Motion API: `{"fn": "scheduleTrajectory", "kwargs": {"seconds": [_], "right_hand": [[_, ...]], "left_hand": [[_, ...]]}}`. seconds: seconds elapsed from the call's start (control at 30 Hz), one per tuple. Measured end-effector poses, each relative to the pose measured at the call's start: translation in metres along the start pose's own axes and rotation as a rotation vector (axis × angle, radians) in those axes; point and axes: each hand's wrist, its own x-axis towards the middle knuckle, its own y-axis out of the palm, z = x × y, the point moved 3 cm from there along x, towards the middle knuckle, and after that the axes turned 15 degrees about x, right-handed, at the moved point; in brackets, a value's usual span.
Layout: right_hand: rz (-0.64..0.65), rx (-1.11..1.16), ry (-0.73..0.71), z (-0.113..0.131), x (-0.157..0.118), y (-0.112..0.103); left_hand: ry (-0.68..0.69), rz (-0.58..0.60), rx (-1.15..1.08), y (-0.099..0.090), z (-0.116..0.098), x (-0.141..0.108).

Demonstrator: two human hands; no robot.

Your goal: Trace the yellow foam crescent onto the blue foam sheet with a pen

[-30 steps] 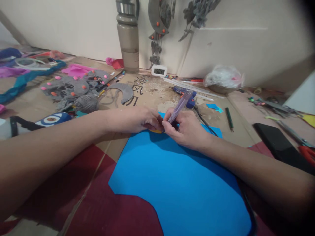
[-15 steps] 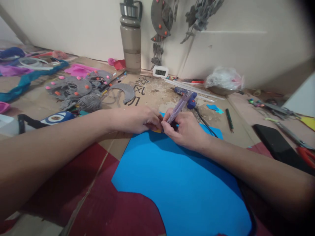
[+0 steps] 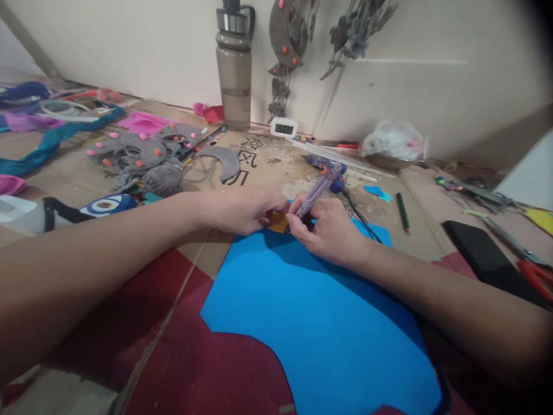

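Observation:
My right hand (image 3: 330,227) is closed around a slim purple pen (image 3: 320,189), which leans up and to the right. Its tip is hidden among my fingers. Just left of it, my left hand (image 3: 246,208) has curled fingers that hold down a small yellow piece (image 3: 277,222). Only part of this piece shows between the two hands. Beneath it spreads a large bright blue sheet (image 3: 319,323) with a curved cut along its lower left edge. Both hands are at the sheet's far edge.
Beyond the hands lie a blue glue gun (image 3: 337,183) and a green pencil (image 3: 402,212). A black phone (image 3: 488,259) and red-handled scissors (image 3: 536,279) are at right. Grey felt pieces (image 3: 138,153) are heaped at left; a water bottle (image 3: 234,80) stands by the wall.
The fingers of my left hand have shifted, and more of the yellow piece shows. My right hand keeps its grip on the pen. The whole view has moved slightly.

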Motion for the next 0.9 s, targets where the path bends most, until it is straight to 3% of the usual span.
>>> {"fn": "scheduleTrajectory", "kwargs": {"seconds": [0.23, 0.4, 0.9], "right_hand": [[-0.008, -0.015, -0.014, 0.0011, 0.0003, 0.001], [-0.012, 0.006, -0.038, 0.0025, 0.0015, 0.003], [-0.038, -0.007, -0.086, 0.002, 0.0056, 0.0096]], "left_hand": [[-0.003, -0.035, -0.178, -0.0029, 0.0006, -0.003], [-0.036, 0.027, -0.143, -0.0023, 0.0049, -0.0018], [-0.008, 0.021, -0.107, -0.0057, 0.0049, -0.0016]]}}
